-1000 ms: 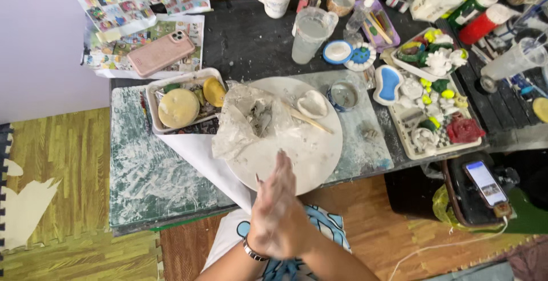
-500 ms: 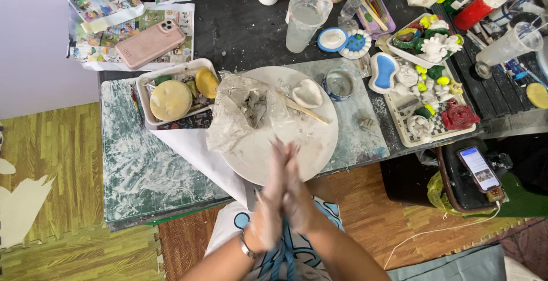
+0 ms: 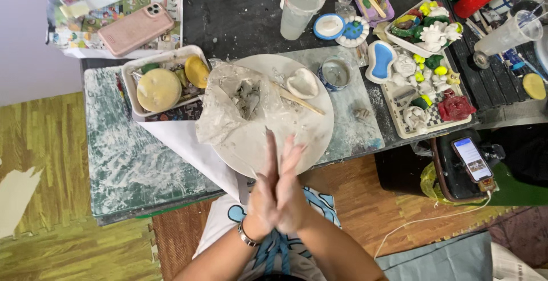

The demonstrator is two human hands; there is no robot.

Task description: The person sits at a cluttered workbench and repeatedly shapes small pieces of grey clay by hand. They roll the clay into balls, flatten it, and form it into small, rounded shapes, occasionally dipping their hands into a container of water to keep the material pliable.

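While the two palms press flat together at the near edge of the desk (image 3: 142,161), nothing shows between them; whether a bit of clay is trapped inside I cannot tell. Left hand (image 3: 264,192) and right hand (image 3: 291,187) are narrow, fingers straight and pointing away from the body, a bracelet (image 3: 245,236) on the left wrist.

Change noted: a second ago only one hand stood edge-on over the board; half a second ago both were already joined, and now the fingertips are offset, the left reaching a little further forward. Judged as a rubbing or rolling motion between the palms, work on something small or a cleaning-off of residue.

Round white board (image 3: 297,129) lies just beyond the fingertips, at the near middle of the desk. On it: crumpled plastic sheet (image 3: 228,109) with a grey clay lump (image 3: 248,98), a wooden stick (image 3: 297,101), a white heart-shaped piece (image 3: 302,83). Those have not shifted.

Left of the board, a white tray (image 3: 132,89) with a pale yellow disc (image 3: 158,89). Pink phone (image 3: 135,28) at the far left corner. Tray of painted figures (image 3: 425,95) toward the right edge.
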